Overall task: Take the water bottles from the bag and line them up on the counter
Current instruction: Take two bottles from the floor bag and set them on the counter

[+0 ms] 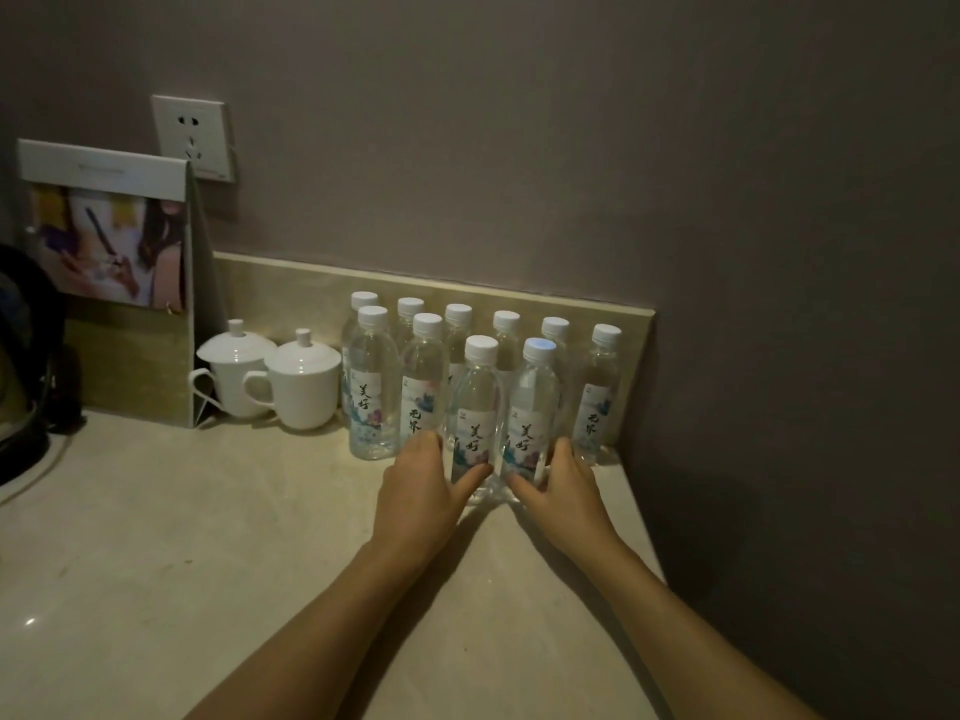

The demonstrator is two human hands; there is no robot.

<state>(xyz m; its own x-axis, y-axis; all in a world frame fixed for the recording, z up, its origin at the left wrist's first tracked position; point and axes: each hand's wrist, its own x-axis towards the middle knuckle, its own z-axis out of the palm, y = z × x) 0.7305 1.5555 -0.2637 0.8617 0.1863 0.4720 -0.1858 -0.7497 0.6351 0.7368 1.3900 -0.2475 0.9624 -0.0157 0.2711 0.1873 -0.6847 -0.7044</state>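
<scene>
Several clear water bottles with white caps and painted labels stand upright on the beige counter (208, 537). A back row (506, 330) lines the low backsplash, and a front row holds a left bottle (371, 387) and a second bottle (423, 387). My left hand (421, 491) is wrapped around a third front bottle (475, 407) near its base. My right hand (563, 491) grips the neighbouring front bottle (532, 407) the same way. The two held bottles stand side by side, touching the counter. No bag is in view.
Two white lidded cups (304, 381) stand left of the bottles. A standing printed card (109, 252) and a wall socket (193, 137) are at the back left. A dark kettle with a cord (23, 356) sits at the left edge. A wall bounds the counter on the right.
</scene>
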